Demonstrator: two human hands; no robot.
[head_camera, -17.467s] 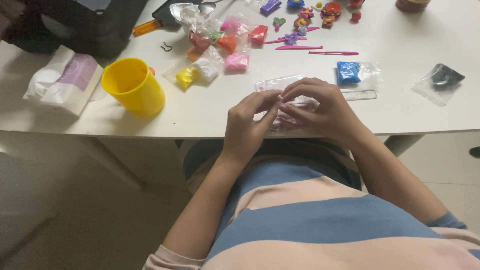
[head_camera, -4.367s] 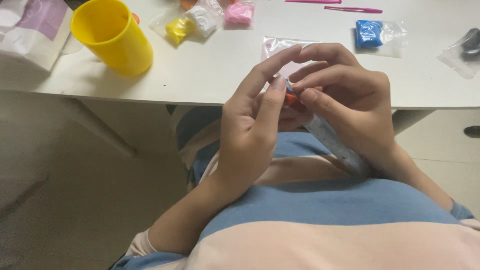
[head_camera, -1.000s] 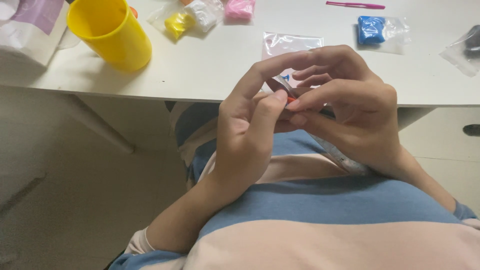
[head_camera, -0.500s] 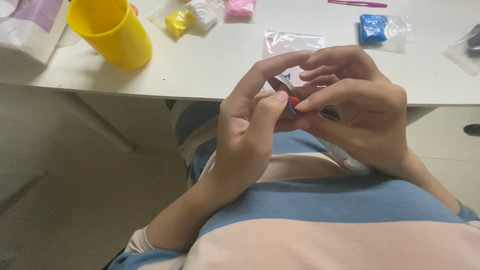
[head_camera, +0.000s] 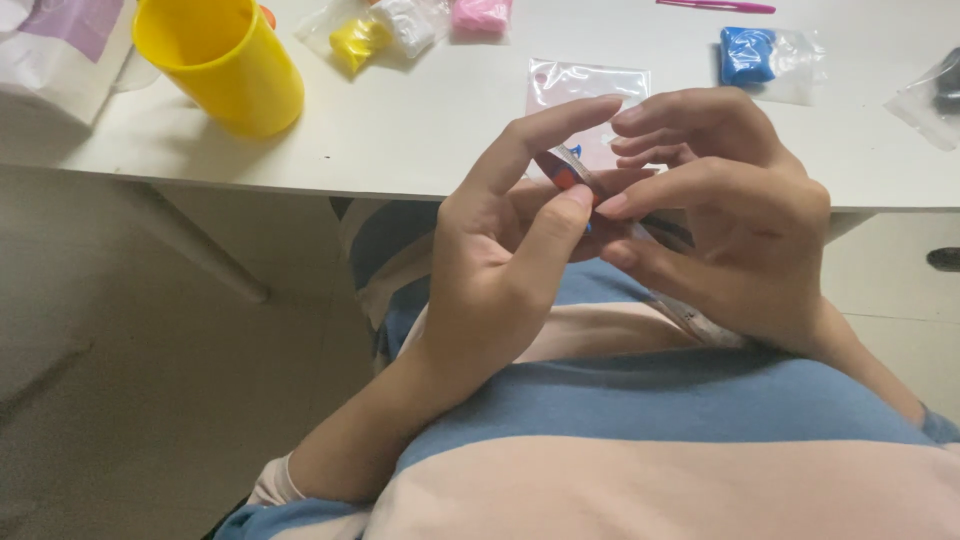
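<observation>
Both hands raised in front of the chest, just at the near edge of the desk (head_camera: 420, 140). Left hand (head_camera: 500, 270) and right hand (head_camera: 730, 220) meet at the fingertips. Left thumb and forefinger pinched shut on a small orange-red lump (head_camera: 563, 178) inside a clear plastic bag (head_camera: 660, 290); right thumb and forefinger closed on the same bag just to the right. The other right fingers are curled loosely above it. The bag trails down and to the right, toward the person's lap.

Desk: white, smooth top, a slanted pale leg (head_camera: 190, 245) below it on the left. On it, far left, a yellow cup (head_camera: 220, 60), upright and open. Beside that, at the left edge, a white and purple pouch (head_camera: 60, 45). Further right, small bags with a yellow lump (head_camera: 358, 42), a white lump (head_camera: 410, 22) and a pink lump (head_camera: 480, 14). An empty clear bag (head_camera: 585, 85) lies flat just beyond the hands. Far right, a bag with a blue lump (head_camera: 750, 52), a thin pink stick (head_camera: 715, 6) beyond it, and a bag with something dark (head_camera: 940, 90) at the right edge.

Room: pale, dull floor (head_camera: 150, 400) under the desk. Person wears a blue and pale-pink striped top (head_camera: 650, 450).
</observation>
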